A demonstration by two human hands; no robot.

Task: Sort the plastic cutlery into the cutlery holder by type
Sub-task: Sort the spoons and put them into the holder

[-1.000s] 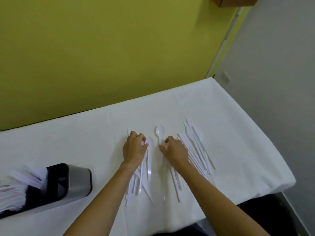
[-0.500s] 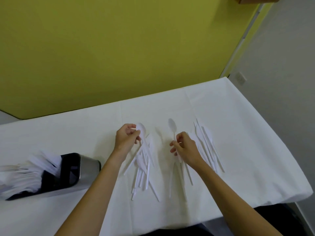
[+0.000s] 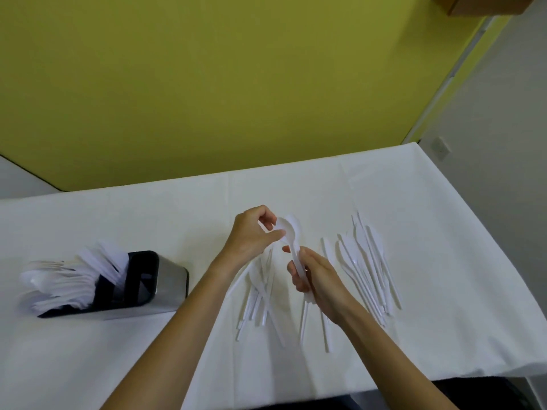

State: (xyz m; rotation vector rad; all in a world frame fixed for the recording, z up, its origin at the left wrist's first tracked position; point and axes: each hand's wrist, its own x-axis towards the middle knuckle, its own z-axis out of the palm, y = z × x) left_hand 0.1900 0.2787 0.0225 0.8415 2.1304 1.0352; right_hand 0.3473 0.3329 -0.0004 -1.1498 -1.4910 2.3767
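Right hand (image 3: 321, 281) grips the handle of a spoon (image 3: 289, 232), left hand (image 3: 251, 236) pinches its bowl, long axis pointing away from me; cutlery holder (image 3: 171, 291) sits well to my left, left hand nearer.

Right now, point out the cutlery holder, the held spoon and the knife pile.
cutlery holder (image 3: 173, 287): head view, steel side wall.
held spoon (image 3: 286, 227): head view, its bowl.
knife pile (image 3: 367, 261): head view, middle of the pile.
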